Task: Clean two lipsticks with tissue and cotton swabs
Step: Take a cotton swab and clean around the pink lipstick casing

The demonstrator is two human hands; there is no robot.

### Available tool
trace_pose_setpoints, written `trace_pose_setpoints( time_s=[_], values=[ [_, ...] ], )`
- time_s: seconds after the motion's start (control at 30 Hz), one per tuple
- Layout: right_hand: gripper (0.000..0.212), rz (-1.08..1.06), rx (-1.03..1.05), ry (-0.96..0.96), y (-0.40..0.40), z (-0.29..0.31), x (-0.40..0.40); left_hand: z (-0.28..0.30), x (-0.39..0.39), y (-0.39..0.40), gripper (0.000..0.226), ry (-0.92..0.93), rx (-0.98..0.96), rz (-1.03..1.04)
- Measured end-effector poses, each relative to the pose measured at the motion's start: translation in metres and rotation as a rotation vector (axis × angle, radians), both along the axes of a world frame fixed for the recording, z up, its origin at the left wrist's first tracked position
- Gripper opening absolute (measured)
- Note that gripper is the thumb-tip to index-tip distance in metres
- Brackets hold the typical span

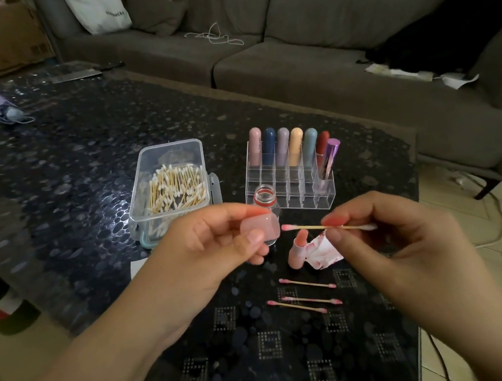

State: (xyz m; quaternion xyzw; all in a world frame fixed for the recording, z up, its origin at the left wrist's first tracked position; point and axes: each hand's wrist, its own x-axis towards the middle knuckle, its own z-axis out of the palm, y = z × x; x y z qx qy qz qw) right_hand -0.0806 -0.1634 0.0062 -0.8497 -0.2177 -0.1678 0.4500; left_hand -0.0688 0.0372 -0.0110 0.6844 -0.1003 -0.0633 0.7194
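Over a dark glass table (61, 182) with a pebble pattern, the left hand (206, 249) pinches a translucent pink lipstick cap (260, 227) between thumb and curled fingers, its open end turned to the right. The right hand (378, 234) pinches a wooden-stemmed cotton swab (327, 226) near its right end between thumb and forefinger; the swab lies almost level, its left tip stained pink and pointing at the cap's mouth, just beside it but not touching, while its right tip is white. Below the swab, on the table, stands an uncapped pink lipstick tube (298, 251), tilted, with its coral bullet showing, and a crumpled white tissue with red smears (322, 251) lies touching its right side. Nearer, three used cotton swabs with pink tips (309, 297) lie on the glass, roughly parallel. Behind the left hand's fingers is a small clear glass bottle with a red neck ring (265, 196), open at the top. To the far left of it sits a clear plastic box of clean cotton swabs (172, 185), lid off. To the far right is a clear acrylic lipstick organiser (291, 183) holding a back row of pastel capped tubes (282, 148) plus a red one and a shiny purple one. A grey sofa (293, 59) runs along the far side.
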Motion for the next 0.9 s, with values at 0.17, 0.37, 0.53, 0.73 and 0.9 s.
trace_pose_setpoints(
  time_s=[0.17,0.37,0.53,0.73,0.9],
  values=[
    [0.008,0.002,-0.052,-0.073,-0.0011,0.0021,-0.0021,0.0016,-0.0026,-0.0013,0.024,0.015,-0.002,-0.064],
    [0.005,-0.051,-0.225,-0.179,-0.0018,0.0026,-0.0022,0.0019,-0.005,-0.005,0.024,-0.034,0.038,-0.084],
    [0.011,0.041,-0.208,-0.105,-0.0054,0.0033,-0.0041,0.0013,-0.0034,-0.0072,0.026,-0.047,0.031,-0.043],
    [0.006,-0.026,-0.222,-0.159,-0.008,0.0057,-0.0038,0.0031,-0.0048,-0.0088,0.025,-0.045,0.018,-0.101],
    [0.012,0.072,-0.214,-0.086,-0.0073,0.0039,-0.004,0.0016,-0.0032,-0.0084,0.024,-0.036,0.019,-0.085]
  ],
)
